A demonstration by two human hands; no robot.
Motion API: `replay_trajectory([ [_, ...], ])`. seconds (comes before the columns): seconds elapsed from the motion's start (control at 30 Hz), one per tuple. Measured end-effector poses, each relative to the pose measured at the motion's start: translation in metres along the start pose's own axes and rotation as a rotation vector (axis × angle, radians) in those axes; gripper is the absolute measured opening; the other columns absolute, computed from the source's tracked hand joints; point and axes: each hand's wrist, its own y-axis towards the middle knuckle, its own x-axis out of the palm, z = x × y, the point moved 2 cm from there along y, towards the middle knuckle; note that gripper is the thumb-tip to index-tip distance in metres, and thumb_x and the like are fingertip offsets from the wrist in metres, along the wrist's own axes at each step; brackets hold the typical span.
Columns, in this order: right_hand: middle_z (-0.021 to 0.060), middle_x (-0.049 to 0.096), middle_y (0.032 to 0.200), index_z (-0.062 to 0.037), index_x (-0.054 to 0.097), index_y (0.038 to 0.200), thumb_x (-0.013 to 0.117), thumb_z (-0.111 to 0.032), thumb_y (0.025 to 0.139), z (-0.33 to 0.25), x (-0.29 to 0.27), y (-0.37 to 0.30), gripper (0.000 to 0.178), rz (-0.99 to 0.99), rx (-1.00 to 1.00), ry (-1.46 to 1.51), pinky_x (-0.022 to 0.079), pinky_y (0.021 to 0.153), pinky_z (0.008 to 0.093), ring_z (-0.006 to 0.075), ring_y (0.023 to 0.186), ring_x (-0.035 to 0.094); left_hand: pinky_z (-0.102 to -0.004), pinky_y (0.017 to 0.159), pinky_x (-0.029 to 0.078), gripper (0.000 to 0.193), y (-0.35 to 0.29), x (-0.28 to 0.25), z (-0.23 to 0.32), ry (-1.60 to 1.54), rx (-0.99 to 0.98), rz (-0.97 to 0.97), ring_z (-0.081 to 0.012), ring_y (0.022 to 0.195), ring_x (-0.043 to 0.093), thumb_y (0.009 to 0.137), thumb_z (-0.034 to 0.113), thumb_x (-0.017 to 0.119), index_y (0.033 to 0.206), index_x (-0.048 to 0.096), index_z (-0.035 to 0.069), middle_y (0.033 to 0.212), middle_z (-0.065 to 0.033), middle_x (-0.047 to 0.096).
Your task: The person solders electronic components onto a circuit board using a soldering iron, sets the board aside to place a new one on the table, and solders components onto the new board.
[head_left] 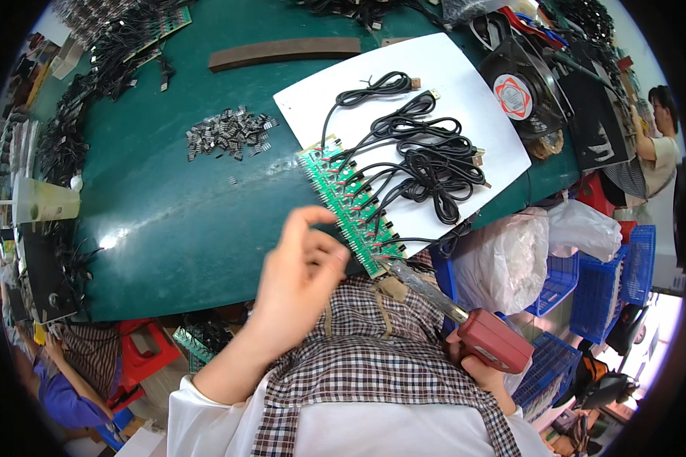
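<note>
A green circuit board strip (pixel 351 206) lies at a slant along the left edge of a white sheet (pixel 465 84). Several black cables (pixel 434 171) with USB plugs run from it, coiled and tied, with red wires at the joints. My left hand (pixel 301 266) hovers beside the board's near left edge, fingers loosely curled and apart, with nothing visible in them. A soldering iron (pixel 497 340) with a red handle is gripped in my right hand (pixel 484 375), partly hidden below it. The iron's dark, worn tip end reaches the board's near end; whether it touches cannot be made out.
A pile of small black pin connectors (pixel 229 132) sits on the green table (pixel 168 251). Beyond it lies a brown bar (pixel 282 53). A fan (pixel 522 91) stands at right, above plastic bags (pixel 503 255) and blue crates (pixel 598 297). Other people work at both sides.
</note>
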Motion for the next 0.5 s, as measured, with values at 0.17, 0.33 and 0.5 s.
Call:
replay_trajectory([
  [0.17,0.0029,0.06,0.069,0.0057,0.056,0.1,0.078,-0.031,0.063,-0.002,-0.001,-0.002,0.057,0.004,0.071,0.03,0.042,0.056,0.021,0.0098,0.059,0.053,-0.0218,0.056,0.04,0.033,0.036,-0.072,0.014,0.698,0.365,0.563,-0.0086,0.061,0.045,0.076,-0.003,0.058,0.107,0.05,0.002,0.077,-0.0035,0.05],
  [0.33,0.0018,0.058,0.066,0.0066,0.055,0.101,0.078,-0.03,0.064,-0.008,0.003,0.003,0.057,-0.044,0.074,0.054,0.039,0.054,0.0199,0.0084,0.056,0.051,-0.0236,0.056,0.039,0.021,0.052,-0.098,0.008,0.854,0.348,0.535,-0.0093,0.06,0.043,0.072,-0.002,0.063,0.091,0.057,-0.001,0.074,-0.003,0.051],
  [0.5,0.0034,0.06,0.069,0.0071,0.054,0.105,0.078,-0.029,0.064,-0.006,0.006,0.002,0.059,0.002,0.041,0.076,0.041,0.055,0.0193,0.0084,0.057,0.053,-0.0235,0.057,0.04,0.01,0.056,-0.097,0.016,0.822,0.284,0.453,-0.0091,0.059,0.045,0.072,-0.002,0.063,0.081,0.058,-0.004,0.068,-0.0039,0.054],
])
